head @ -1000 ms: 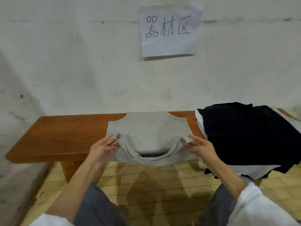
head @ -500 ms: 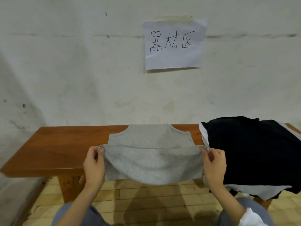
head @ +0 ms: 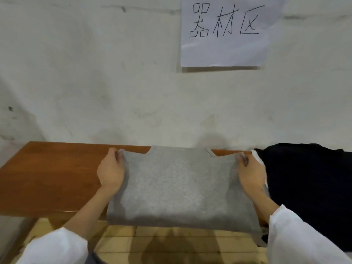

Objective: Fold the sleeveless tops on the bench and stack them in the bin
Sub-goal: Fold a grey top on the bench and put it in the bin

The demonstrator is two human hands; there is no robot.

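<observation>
Against a scuffed white wall, the wooden bench (head: 47,178) carries the grey top (head: 177,189) doubled over mid-fold, left hand (head: 111,171) and right hand (head: 249,173) pinching its far corners, dark tops (head: 308,183) waiting alongside, no bin in view.

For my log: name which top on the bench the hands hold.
The light grey knit sleeveless top, gripped by left hand and right hand; the black cloth top lies unheld at the right.
</observation>
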